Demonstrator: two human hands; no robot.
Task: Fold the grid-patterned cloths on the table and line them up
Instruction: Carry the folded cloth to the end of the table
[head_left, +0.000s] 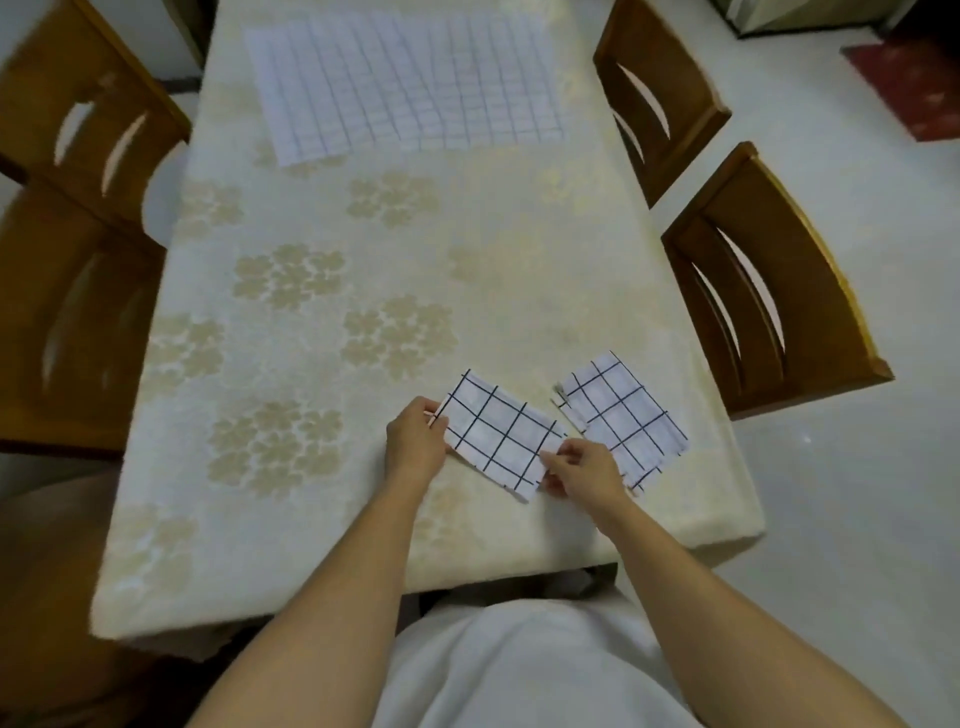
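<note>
Evidently both hands are squaring a folded cloth (498, 436) at the counter's (322, 467) 5 o'clock. The left hand (415, 441) has its grip pinched on the cloth's 9 o'clock edge and the right hand (584, 467) pinches its 4 o'clock corner, probably to set it parallel to the second folded cloth (623, 421) lying just beside it at 3 o'clock. Count: two folded cloths, one spread grid-patterned sheet (405, 83) at 12 o'clock, possibly several overlapped, and four chairs (769, 291).
</note>
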